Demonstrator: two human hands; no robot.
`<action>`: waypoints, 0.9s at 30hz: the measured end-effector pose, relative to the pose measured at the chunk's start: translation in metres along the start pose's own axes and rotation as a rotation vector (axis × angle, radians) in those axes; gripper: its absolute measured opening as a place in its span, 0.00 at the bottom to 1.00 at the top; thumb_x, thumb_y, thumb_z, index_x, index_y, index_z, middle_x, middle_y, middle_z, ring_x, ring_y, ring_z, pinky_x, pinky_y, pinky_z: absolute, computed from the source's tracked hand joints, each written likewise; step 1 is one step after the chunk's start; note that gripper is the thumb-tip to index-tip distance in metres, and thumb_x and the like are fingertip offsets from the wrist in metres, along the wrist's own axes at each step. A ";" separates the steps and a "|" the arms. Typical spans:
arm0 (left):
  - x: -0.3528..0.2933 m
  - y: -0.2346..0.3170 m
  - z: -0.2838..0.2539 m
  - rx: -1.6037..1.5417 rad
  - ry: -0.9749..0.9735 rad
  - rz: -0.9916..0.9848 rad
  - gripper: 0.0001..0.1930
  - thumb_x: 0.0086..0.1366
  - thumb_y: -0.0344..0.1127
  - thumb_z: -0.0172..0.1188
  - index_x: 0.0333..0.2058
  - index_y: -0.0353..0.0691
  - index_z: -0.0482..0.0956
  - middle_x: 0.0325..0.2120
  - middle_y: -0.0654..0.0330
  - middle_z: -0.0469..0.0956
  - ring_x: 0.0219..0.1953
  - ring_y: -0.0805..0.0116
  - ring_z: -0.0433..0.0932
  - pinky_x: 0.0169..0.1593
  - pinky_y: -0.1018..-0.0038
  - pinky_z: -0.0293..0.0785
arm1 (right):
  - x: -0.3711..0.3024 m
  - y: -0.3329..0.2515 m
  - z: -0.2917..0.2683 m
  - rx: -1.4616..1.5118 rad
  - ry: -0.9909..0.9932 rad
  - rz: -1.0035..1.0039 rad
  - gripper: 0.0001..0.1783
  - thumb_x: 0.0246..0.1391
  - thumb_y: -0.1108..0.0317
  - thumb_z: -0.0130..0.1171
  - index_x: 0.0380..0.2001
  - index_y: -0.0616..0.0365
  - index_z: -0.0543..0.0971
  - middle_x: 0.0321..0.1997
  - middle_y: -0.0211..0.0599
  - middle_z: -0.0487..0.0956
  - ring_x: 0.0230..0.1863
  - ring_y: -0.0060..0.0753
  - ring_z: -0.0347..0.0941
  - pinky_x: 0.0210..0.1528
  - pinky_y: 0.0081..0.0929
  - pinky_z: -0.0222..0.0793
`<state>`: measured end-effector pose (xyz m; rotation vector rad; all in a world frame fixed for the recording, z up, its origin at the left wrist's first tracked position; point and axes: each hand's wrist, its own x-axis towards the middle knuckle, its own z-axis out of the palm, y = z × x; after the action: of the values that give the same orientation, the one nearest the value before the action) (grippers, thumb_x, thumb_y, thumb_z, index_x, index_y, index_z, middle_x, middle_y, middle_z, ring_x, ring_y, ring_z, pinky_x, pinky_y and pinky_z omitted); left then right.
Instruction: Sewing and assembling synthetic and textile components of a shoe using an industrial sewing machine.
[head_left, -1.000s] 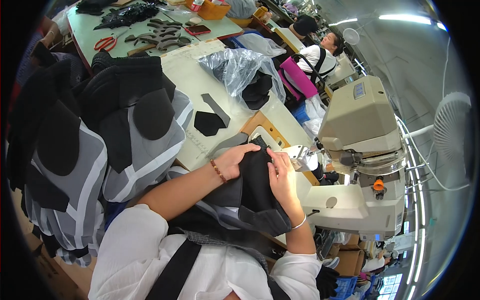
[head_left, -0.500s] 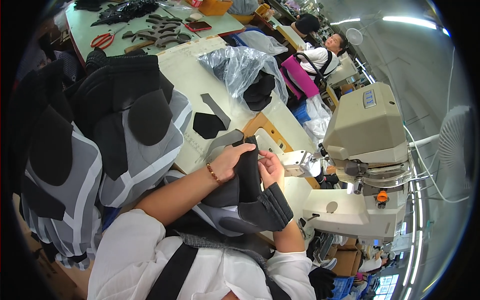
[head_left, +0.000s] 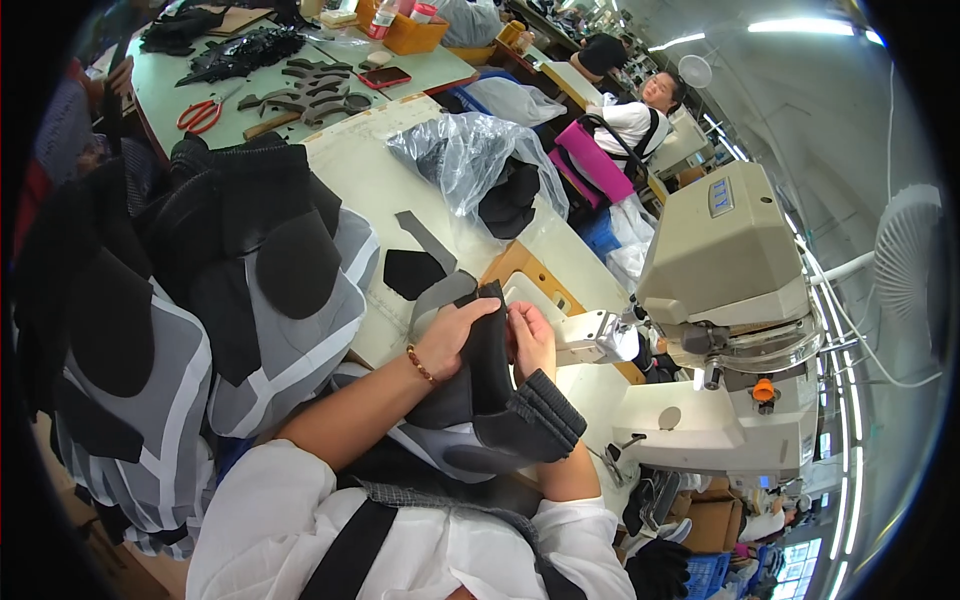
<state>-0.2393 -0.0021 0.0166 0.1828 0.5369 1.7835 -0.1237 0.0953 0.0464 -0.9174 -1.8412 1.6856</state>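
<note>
The left hand (head_left: 447, 338) keeps its grip narrow on the edge of a black-and-grey padded piece (head_left: 490, 382), thumb on top, fingers hidden beneath. The right hand (head_left: 530, 338) curls at that edge, nearer the sewing machine (head_left: 725, 245) — whether its grip pinches fabric, I cannot tell. The piece is just left of the machine, its ribbed cuff (head_left: 548, 415) hiding the right wrist. Farther left of the machine, the surface (head_left: 365, 175) carries a black cutout (head_left: 412, 274), a grey strip (head_left: 425, 238) and a clear bag (head_left: 445, 150) (dark contents hard to make out). Farthest left of it, piled padded pieces (head_left: 240, 370) fade into shadow — partly cut off.
</note>
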 end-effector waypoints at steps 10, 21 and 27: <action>0.008 -0.037 -0.022 0.572 -0.001 0.388 0.11 0.65 0.36 0.58 0.40 0.36 0.82 0.34 0.66 0.83 0.41 0.74 0.79 0.50 0.76 0.73 | 0.016 0.086 -0.023 -0.282 0.211 -0.327 0.11 0.62 0.60 0.55 0.38 0.56 0.78 0.32 0.33 0.77 0.37 0.28 0.72 0.46 0.29 0.69; -0.004 -0.010 -0.006 0.150 0.085 0.063 0.14 0.63 0.39 0.63 0.38 0.33 0.81 0.33 0.62 0.81 0.33 0.74 0.80 0.38 0.76 0.77 | 0.003 0.049 0.000 -0.003 0.116 -0.280 0.04 0.64 0.71 0.57 0.38 0.60 0.77 0.31 0.25 0.77 0.34 0.14 0.71 0.38 0.16 0.67; -0.003 -0.014 -0.004 0.121 0.061 0.055 0.12 0.63 0.37 0.62 0.39 0.34 0.80 0.32 0.63 0.80 0.32 0.75 0.79 0.39 0.77 0.76 | -0.003 0.039 -0.002 -0.003 0.113 -0.268 0.04 0.63 0.71 0.58 0.38 0.60 0.77 0.31 0.24 0.77 0.32 0.14 0.70 0.37 0.14 0.66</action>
<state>-0.2279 -0.0030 0.0072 0.2292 0.6899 1.8161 -0.1142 0.0957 0.0081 -0.7150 -1.8014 1.4399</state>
